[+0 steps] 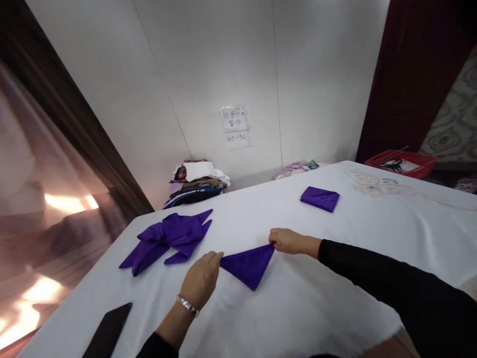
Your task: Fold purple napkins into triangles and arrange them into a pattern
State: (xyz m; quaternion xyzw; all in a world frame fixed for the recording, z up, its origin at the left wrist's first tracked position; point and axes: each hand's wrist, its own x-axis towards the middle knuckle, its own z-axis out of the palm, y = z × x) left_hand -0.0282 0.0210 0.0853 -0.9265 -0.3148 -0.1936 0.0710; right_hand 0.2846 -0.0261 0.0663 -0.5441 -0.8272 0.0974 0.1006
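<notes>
A purple cloth napkin [249,265], folded to a triangle, is stretched between my two hands above the white tablecloth. My left hand [201,279], with a silver watch or bracelet at the wrist, pinches its left corner. At the right corner, the fingers of my right hand [286,241] are closed on the cloth. The triangle's point hangs down toward me. Left of it lies a loose heap of purple napkins [182,231]. A flat, folded purple napkin [319,199] rests on the table beyond my right hand.
A dark flat device [108,330] lies at the table's near left. Stacked folded clothes [197,184] stand behind the table's far edge, with more cloth [294,170] farther right. A red basket [406,164] is at the far right. Paper signs [235,127] hang on the wall.
</notes>
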